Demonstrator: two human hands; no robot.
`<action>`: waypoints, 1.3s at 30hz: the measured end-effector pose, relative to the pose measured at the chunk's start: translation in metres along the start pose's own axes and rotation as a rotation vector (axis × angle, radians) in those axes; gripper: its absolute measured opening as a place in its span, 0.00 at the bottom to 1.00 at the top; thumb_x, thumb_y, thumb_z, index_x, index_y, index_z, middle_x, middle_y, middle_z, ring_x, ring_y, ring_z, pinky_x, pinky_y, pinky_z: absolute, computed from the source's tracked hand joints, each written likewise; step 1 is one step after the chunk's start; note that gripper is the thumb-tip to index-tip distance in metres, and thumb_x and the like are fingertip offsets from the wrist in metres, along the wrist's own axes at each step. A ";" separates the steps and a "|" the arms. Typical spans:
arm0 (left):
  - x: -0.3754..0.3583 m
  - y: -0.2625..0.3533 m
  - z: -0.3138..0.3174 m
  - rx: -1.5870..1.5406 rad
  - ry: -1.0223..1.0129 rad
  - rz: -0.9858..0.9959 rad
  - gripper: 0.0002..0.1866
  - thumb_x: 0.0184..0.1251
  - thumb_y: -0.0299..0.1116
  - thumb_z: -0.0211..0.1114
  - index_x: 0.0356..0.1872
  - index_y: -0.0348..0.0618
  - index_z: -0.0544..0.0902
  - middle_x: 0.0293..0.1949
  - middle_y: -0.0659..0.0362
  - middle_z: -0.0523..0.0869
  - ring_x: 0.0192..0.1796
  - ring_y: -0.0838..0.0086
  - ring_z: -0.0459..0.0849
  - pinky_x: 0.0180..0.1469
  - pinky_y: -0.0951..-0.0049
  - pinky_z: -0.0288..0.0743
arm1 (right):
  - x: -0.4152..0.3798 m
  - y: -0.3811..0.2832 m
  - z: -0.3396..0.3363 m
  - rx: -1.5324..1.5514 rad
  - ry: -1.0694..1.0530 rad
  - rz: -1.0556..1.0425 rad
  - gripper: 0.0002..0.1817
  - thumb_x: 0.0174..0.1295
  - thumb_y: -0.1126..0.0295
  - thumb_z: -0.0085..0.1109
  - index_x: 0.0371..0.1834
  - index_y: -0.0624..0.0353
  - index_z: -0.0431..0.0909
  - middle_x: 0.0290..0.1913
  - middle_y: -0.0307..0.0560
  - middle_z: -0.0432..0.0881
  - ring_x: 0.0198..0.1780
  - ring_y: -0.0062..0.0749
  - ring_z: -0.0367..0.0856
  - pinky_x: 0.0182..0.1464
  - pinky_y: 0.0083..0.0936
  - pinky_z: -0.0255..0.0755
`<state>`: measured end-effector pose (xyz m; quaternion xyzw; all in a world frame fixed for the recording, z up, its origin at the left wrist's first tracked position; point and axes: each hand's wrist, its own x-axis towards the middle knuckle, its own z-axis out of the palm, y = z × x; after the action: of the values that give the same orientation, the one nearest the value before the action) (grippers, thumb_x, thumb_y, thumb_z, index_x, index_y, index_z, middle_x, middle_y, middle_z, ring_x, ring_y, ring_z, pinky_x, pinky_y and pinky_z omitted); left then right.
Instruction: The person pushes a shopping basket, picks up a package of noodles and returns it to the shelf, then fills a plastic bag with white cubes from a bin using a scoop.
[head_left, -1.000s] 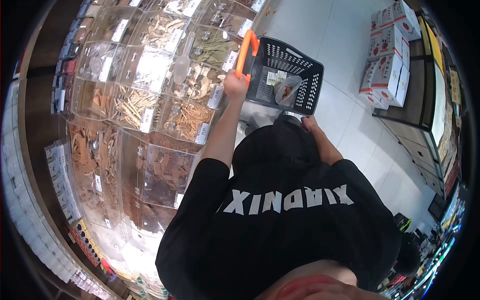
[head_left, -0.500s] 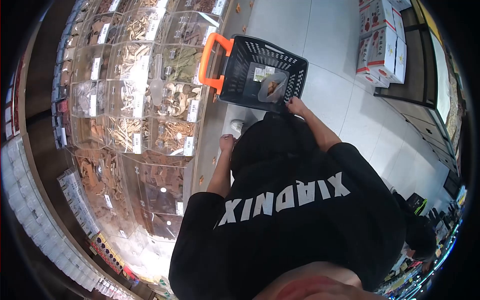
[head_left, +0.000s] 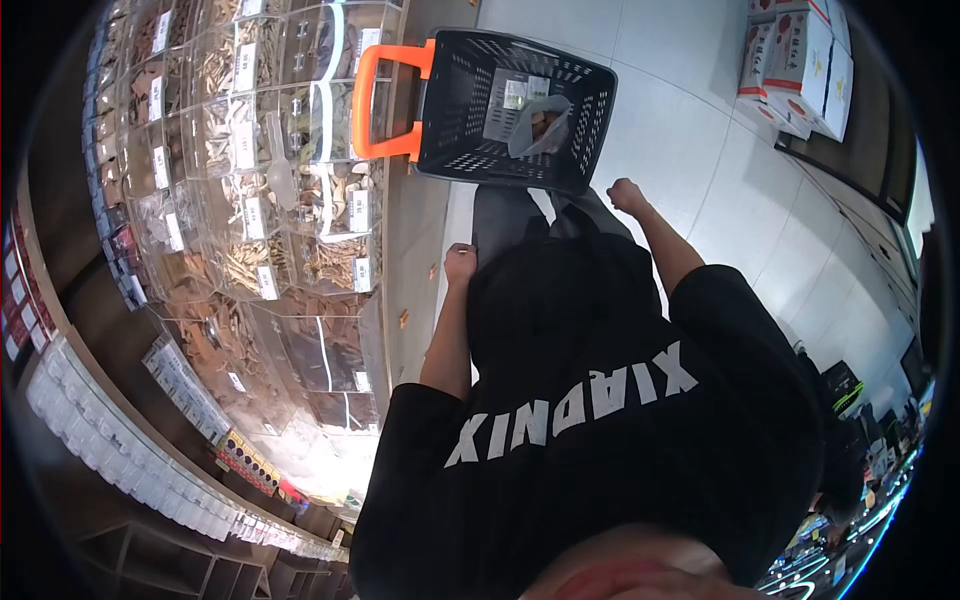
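Note:
My left hand (head_left: 460,263) hangs beside my left thigh with its fingers curled in, and no object shows in it. On the other side, my right hand (head_left: 627,196) is closed in a loose fist, just off the near right corner of a black shopping basket (head_left: 470,178) and apart from it. The basket stands in front of my legs, its orange handle (head_left: 366,100) pointing left. Inside lie a clear plastic bag (head_left: 541,128) with brown items and flat packs with pale green-and-white labels (head_left: 525,93).
Clear bins of dried goods (head_left: 240,150) with price tags line the left; a clear scoop (head_left: 280,170) lies on them. White cartons (head_left: 800,65) are stacked at upper right beside a dark display stand (head_left: 870,150). Pale floor tiles (head_left: 680,120) run between. Another person's dark clothing shows at lower right.
My right hand has come away from the basket's edge. The basket sits higher and slightly left in view, and my legs show below it. The bins have shifted left.

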<state>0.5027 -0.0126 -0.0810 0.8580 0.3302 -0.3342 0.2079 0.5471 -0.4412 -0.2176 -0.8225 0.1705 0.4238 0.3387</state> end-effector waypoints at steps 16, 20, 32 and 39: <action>0.115 0.138 0.032 -0.604 -0.277 0.086 0.14 0.70 0.36 0.63 0.45 0.35 0.82 0.35 0.53 0.88 0.35 0.73 0.89 0.38 0.72 0.80 | 0.091 -0.071 -0.023 0.024 0.070 -0.097 0.20 0.62 0.59 0.52 0.34 0.68 0.84 0.39 0.69 0.85 0.47 0.63 0.84 0.52 0.49 0.77; 0.163 0.170 0.069 -0.389 -0.277 0.164 0.15 0.70 0.35 0.64 0.51 0.36 0.79 0.39 0.54 0.87 0.36 0.74 0.88 0.36 0.76 0.80 | 0.133 -0.085 -0.037 0.000 0.078 -0.168 0.20 0.63 0.60 0.53 0.36 0.70 0.83 0.40 0.69 0.84 0.47 0.64 0.83 0.53 0.49 0.76; 0.327 0.175 0.204 0.243 -0.447 -0.093 0.35 0.61 0.55 0.69 0.58 0.33 0.79 0.39 0.46 0.90 0.33 0.60 0.91 0.43 0.63 0.83 | 0.284 -0.071 -0.002 -0.095 0.129 0.020 0.34 0.64 0.47 0.60 0.56 0.72 0.73 0.46 0.70 0.84 0.53 0.62 0.83 0.57 0.46 0.76; 0.341 0.169 0.213 0.431 -0.526 0.057 0.19 0.67 0.41 0.60 0.48 0.37 0.86 0.52 0.44 0.87 0.58 0.50 0.84 0.59 0.54 0.77 | 0.311 -0.040 0.024 -0.182 0.024 -0.131 0.24 0.74 0.56 0.47 0.37 0.67 0.82 0.38 0.67 0.84 0.46 0.63 0.83 0.52 0.50 0.75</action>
<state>0.7194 -0.1077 -0.4476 0.7755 0.1631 -0.6001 0.1089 0.7374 -0.3936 -0.4640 -0.8643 0.0812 0.4045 0.2876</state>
